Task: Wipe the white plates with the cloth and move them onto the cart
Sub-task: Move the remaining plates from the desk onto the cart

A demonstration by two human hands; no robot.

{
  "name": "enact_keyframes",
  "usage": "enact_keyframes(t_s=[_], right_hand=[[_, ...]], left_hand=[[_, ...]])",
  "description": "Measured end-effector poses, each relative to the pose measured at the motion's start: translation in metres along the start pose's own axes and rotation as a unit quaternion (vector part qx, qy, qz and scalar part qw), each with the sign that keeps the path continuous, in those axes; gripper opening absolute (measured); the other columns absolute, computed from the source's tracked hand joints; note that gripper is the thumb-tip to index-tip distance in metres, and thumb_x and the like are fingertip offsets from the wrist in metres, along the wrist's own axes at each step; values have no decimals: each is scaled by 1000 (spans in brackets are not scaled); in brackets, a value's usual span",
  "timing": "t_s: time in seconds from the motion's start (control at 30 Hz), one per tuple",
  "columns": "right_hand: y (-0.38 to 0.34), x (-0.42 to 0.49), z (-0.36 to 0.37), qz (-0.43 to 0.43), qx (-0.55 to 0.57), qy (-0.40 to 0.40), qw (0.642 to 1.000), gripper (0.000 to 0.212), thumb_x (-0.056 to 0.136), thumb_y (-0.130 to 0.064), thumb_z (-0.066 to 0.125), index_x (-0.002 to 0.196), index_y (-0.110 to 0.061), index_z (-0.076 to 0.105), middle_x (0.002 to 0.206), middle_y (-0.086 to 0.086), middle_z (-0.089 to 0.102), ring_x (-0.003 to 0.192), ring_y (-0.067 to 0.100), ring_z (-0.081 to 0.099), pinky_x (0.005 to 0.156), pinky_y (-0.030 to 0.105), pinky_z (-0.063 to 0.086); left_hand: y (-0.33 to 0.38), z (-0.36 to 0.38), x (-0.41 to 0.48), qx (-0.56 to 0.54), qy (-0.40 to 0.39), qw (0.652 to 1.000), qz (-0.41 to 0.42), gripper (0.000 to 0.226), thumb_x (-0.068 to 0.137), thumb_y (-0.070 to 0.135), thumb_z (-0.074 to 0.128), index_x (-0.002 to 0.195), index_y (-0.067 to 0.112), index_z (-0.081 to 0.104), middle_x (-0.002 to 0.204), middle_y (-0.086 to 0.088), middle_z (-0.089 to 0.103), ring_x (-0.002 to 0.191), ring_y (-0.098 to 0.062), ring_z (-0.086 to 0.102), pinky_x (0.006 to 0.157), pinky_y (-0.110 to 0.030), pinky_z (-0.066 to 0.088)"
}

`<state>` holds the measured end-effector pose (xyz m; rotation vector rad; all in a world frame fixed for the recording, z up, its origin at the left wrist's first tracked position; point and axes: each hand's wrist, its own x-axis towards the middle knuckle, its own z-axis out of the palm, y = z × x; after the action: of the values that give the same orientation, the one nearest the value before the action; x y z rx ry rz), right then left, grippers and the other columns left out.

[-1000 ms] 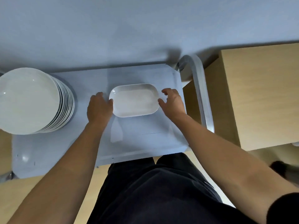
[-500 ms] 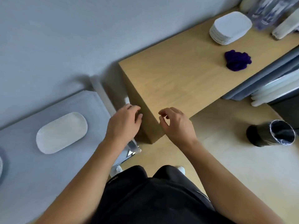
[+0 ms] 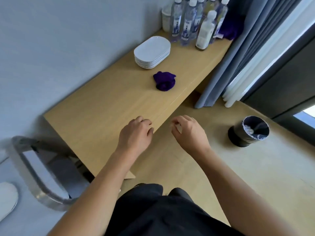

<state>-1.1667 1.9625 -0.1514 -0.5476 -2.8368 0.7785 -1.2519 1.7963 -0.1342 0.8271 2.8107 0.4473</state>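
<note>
A stack of several white oblong plates [image 3: 152, 51] stands on the wooden table [image 3: 105, 106] near the wall. A crumpled purple cloth [image 3: 164, 80] lies in front of the stack. My left hand [image 3: 135, 133] hovers over the table's near edge, fingers loosely curled and holding nothing. My right hand [image 3: 189, 132] hangs just off the table edge over the floor, also loosely curled and holding nothing. At the far left, one white plate [image 3: 6, 198] lies on the grey cart [image 3: 39, 169], mostly cut off by the frame.
Several plastic bottles [image 3: 192, 21] stand at the table's far end beside a grey curtain [image 3: 235, 53]. A black waste bin [image 3: 248, 132] sits on the floor to the right. The cart's metal handle [image 3: 30, 171] curves between cart and table.
Both hands let go of the plate on the cart. The view swung right from the cart to the table, and both hands moved over toward the table's near edge.
</note>
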Motion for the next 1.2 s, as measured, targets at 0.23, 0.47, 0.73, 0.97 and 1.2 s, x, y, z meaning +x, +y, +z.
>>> enact_keyframes(t_s=[0.23, 0.47, 0.73, 0.97, 1.2], right_hand=[[31, 95, -14, -11, 0, -35, 999, 26, 96, -29, 54, 117, -17, 64, 112, -3, 63, 102, 18, 58, 74, 36, 54], [38, 251, -23, -48, 18, -48, 998, 26, 96, -27, 54, 116, -13, 64, 111, 5, 64, 100, 24, 59, 81, 42, 53], [44, 393, -22, -104, -19, -86, 991, 36, 96, -29, 54, 128, -13, 56, 133, 6, 53, 116, 27, 52, 90, 37, 48], [77, 481, -8, -156, -47, -177, 971, 52, 96, -30, 53, 142, -10, 41, 147, 10, 38, 129, 30, 43, 104, 36, 37], [89, 521, -6, -187, -30, -258, 947, 56, 97, -30, 53, 146, -9, 35, 150, 11, 38, 133, 30, 42, 108, 35, 33]], left_hand=[[1, -2, 99, -80, 32, 994, -63, 28, 95, 33, 58, 120, 21, 65, 118, 5, 59, 95, -16, 62, 75, -29, 48], [-1, -16, 221, -153, 80, 977, -128, 33, 93, 28, 60, 125, 20, 63, 118, 2, 60, 102, -18, 61, 86, -36, 51], [9, -19, 320, -162, 113, 954, -225, 45, 94, 27, 57, 137, 12, 53, 129, -7, 55, 110, -25, 60, 87, -36, 49], [22, 7, 370, -175, 132, 894, -390, 43, 95, 25, 54, 133, 6, 52, 137, -13, 51, 118, -30, 54, 93, -37, 44], [40, 19, 393, -230, 188, 838, -458, 48, 97, 24, 54, 141, 9, 47, 146, -9, 47, 132, -24, 45, 107, -31, 34]])
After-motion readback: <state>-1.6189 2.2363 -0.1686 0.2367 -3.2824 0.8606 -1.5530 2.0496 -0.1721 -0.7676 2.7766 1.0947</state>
